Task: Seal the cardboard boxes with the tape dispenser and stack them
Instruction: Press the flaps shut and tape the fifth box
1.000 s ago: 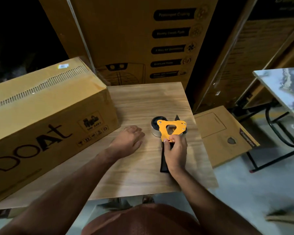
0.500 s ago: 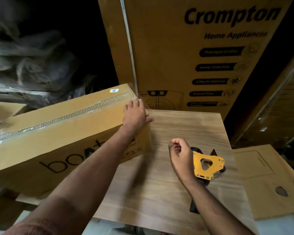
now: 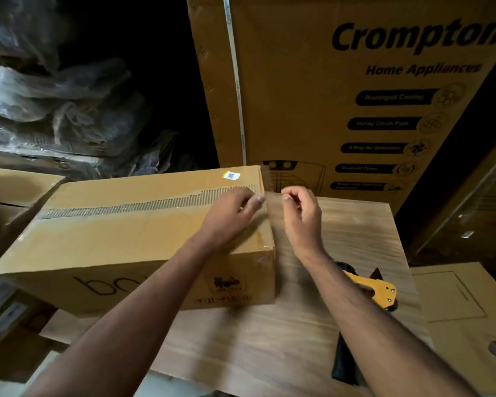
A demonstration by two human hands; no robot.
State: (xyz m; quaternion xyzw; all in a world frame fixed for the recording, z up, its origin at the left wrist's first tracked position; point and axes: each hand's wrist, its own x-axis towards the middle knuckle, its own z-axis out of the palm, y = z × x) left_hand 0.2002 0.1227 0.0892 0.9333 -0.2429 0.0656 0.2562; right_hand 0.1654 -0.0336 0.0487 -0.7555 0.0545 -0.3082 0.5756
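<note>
Head view: tape dispenser (image 3: 367, 290) lies (untouched) behind right hand (image 3: 301, 216).

The cardboard box (image 3: 143, 242) lies on the table (image 3: 269, 345), tape dispenser (image 3: 367, 287) to its right, tall carton (image 3: 312, 90) behind.

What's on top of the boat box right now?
On the boat box, a patterned tape strip runs along the top seam, with a small sticker near the far right corner. The left hand rests on the right end, covering the seam there.
</note>
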